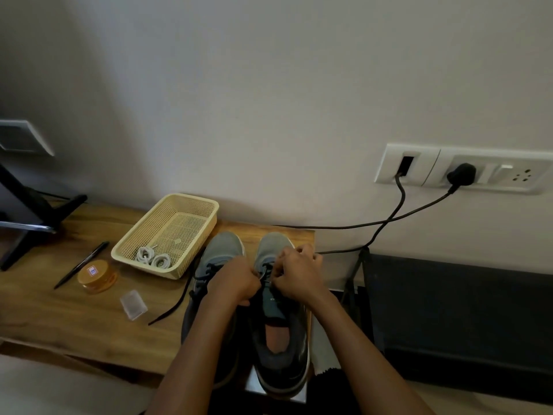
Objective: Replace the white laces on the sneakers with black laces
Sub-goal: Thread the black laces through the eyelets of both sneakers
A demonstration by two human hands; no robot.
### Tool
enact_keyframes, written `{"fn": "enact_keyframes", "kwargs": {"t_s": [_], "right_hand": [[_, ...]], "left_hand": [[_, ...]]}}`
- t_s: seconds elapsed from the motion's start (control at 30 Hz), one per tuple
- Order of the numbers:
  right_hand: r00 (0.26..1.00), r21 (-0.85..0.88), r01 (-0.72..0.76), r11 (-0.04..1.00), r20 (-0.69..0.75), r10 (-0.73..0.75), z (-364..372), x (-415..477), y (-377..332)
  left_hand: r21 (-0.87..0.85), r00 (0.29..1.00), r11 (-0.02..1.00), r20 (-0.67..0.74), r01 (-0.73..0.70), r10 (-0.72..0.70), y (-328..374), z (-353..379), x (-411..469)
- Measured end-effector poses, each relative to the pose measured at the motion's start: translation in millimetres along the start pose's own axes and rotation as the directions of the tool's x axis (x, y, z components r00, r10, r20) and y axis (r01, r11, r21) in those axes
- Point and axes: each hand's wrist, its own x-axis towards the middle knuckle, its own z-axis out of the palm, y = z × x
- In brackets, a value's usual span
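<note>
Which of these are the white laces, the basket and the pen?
white laces point(143, 255), head view, on the left coiled bundle.
basket point(194, 198), head view, on its far rim.
pen point(80, 265), head view, on the middle of its barrel.

We faced a plain off-white wall point(269, 85), dimly and evenly lit, greyer toward the left. A wooden tabletop point(74, 319) stood against it. On the wall to the right we saw a white socket panel point(431, 169) with a black plug point(461, 173) in it. Two dark cables point(403, 191) hung from the panel and crossed. A second white plate point(25, 139) sat at the far left. Below the sockets lay a low black piece of furniture point(463, 319); we could not tell what it was.
</note>
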Motion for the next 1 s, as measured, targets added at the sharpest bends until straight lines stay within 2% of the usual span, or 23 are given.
{"fn": "enact_keyframes", "kwargs": {"t_s": [0.13,0.3,0.37,0.53,0.67,0.83,0.93,1.0], "right_hand": [[1.000,0.041,-0.019,0.999,0.002,0.019,1.0,-0.1,2.6],[0.997,0.004,-0.007,1.000,-0.080,0.008,4.3,-3.1,-1.0],[0.999,0.024,-0.009,1.000,-0.050,0.011,3.3,-2.9,-1.2],[0.994,0.237,-0.082,0.968,0.088,0.063,-4.4,-1.8,5.9],[0.997,0.133,-0.072,0.988,-0.002,0.073,3.9,-1.3,1.3],[0.998,0.092,-0.053,0.994,-0.017,0.055,6.9,-3.1,-3.7],[0.999,0.100,-0.048,0.994,-0.012,0.050,4.8,-3.8,-5.8],[0.998,0.120,-0.056,0.991,-0.006,0.057,0.0,-4.0,-6.0]], "left_hand": [[0.017,0.999,0.999,0.024,-0.030,0.030,0.4,-0.7,-2.0],[0.048,0.996,0.996,0.060,-0.074,0.071,3.5,-3.6,-7.3],[0.047,0.994,0.996,0.081,-0.081,0.077,4.1,-5.6,-9.1],[0.035,0.991,0.995,0.102,-0.096,0.092,5.9,-8.7,-14.9],[0.061,0.990,0.992,0.101,-0.109,0.102,5.2,-8.3,-14.6],[0.084,0.990,0.989,0.085,-0.123,0.116,5.4,-6.6,-13.4],[0.065,0.992,0.990,-0.018,-0.124,0.125,4.5,-5.4,-12.2],[0.186,0.967,0.973,-0.193,-0.133,0.169,5.3,-3.6,-13.9]]}}
